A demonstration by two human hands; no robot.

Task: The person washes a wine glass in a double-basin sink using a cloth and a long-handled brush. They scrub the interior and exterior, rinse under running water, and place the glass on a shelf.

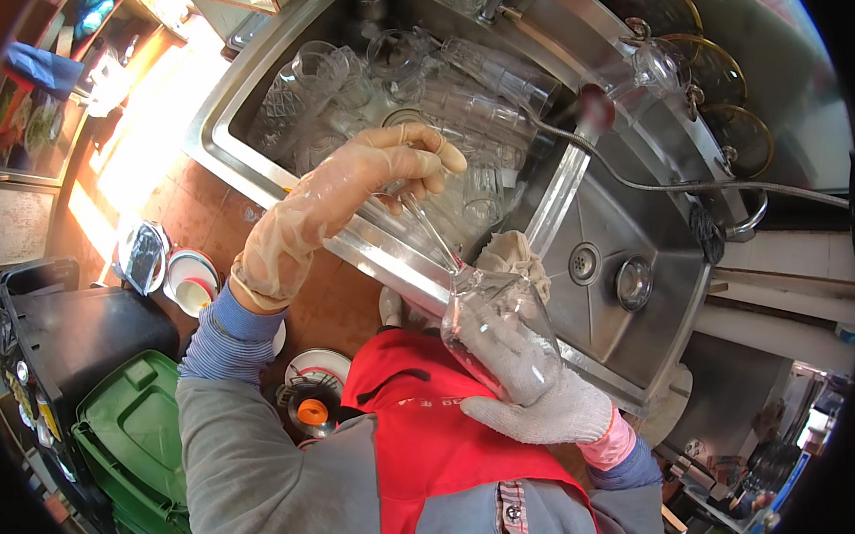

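Note:
A clear glass decanter (501, 336) with a long flared neck is held tilted over the front rim of the sink. Cupped around its round base is my right hand (546, 399), in a white knit glove seen partly through the glass. My left hand (348, 176), in a thin translucent glove, has its fingers curled at the decanter's mouth, which they partly hide. Behind the decanter a crumpled beige cloth (513, 258) lies by the sink divider. Many clear glasses (489, 79) and jugs fill the left basin (248, 94) in front of me.
The right basin (615, 211) has a drain and a small round metal piece. A flexible metal hose (635, 181) crosses both basins. Glass lids (735, 138) hang on the wall at right. Bowls (192, 289) stand on the tiled floor, near a green bin lid (132, 424).

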